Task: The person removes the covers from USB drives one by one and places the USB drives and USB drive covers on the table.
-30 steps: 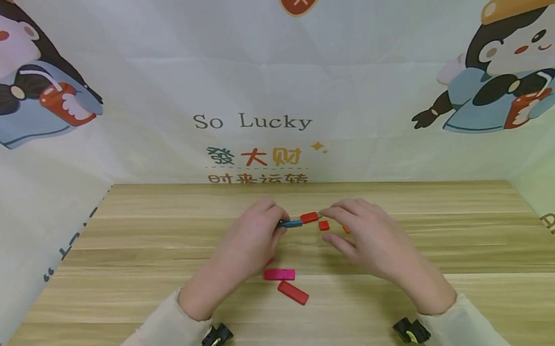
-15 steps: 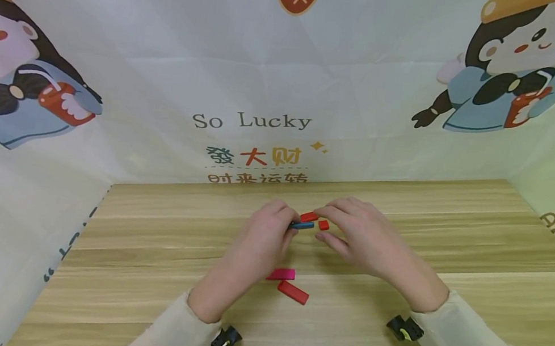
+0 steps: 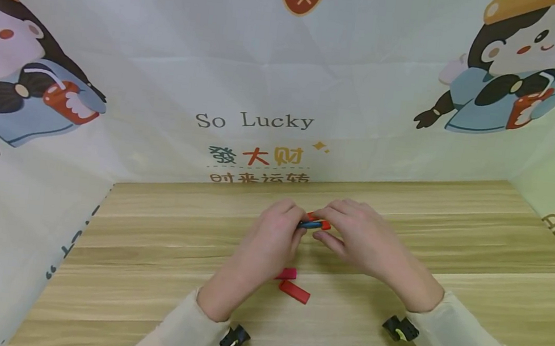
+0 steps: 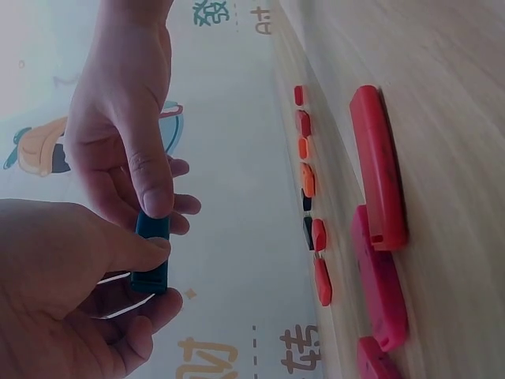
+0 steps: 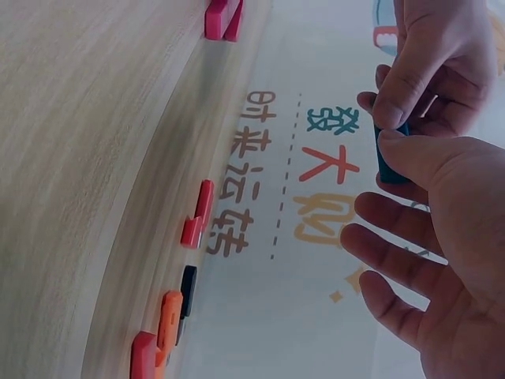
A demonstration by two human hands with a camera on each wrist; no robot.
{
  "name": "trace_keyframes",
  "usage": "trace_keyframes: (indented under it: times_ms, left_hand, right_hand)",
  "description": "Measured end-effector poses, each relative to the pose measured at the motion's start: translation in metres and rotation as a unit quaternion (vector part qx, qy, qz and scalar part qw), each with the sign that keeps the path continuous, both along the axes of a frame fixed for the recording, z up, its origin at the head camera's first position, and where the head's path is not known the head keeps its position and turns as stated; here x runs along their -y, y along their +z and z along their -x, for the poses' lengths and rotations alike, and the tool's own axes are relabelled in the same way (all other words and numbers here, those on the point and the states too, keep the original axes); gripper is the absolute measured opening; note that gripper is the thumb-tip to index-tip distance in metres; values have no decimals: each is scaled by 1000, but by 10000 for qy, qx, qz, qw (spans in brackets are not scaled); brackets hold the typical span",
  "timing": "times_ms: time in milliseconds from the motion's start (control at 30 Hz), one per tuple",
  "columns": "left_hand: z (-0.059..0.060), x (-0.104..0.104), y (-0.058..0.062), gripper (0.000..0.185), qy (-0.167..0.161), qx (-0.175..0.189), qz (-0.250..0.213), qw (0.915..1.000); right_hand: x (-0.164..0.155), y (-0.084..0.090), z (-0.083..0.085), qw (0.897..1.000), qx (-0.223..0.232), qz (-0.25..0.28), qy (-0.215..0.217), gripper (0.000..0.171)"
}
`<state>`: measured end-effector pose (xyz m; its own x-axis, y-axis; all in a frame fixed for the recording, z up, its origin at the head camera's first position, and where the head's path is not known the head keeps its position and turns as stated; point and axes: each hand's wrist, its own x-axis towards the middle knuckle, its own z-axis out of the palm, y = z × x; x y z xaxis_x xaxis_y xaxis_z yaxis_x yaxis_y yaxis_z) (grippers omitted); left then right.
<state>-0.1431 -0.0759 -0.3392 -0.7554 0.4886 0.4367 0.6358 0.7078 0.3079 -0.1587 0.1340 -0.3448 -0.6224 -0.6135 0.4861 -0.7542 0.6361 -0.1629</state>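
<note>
My left hand [image 3: 276, 233] pinches a teal USB stick [image 3: 311, 224] between thumb and fingers. My right hand [image 3: 355, 230] has its thumb on the other end of the stick, with fingers behind it, as the left wrist view shows. Both thumbs lie along the flat side of the teal stick [image 4: 152, 253], raised above the table. In the right wrist view the remaining right-hand fingers are loosely spread. Behind the hands in the head view, a small red cap [image 3: 326, 225] lies on the table, partly covered by the stick.
Nearer my body lie a red stick [image 3: 295, 292] and a pink stick [image 3: 288, 273], the latter partly hidden by my left hand. A row of red, black and orange pieces [image 5: 168, 320] lies farther back. A printed cloth [image 3: 173, 92] stands behind the wooden table [image 3: 143, 272].
My left hand has moved right with the teal stick, bringing it to the right hand's fingers. The right hand has shifted slightly left.
</note>
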Motion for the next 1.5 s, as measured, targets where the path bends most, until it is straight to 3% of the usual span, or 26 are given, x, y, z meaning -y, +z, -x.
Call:
trace_keyframes:
  times_ms: [1500]
  left_hand:
    - [-1,-2,-5,6,-99,10,47,9999]
  right_hand:
    - [2,-5,-1,9980,-163,383,482,15]
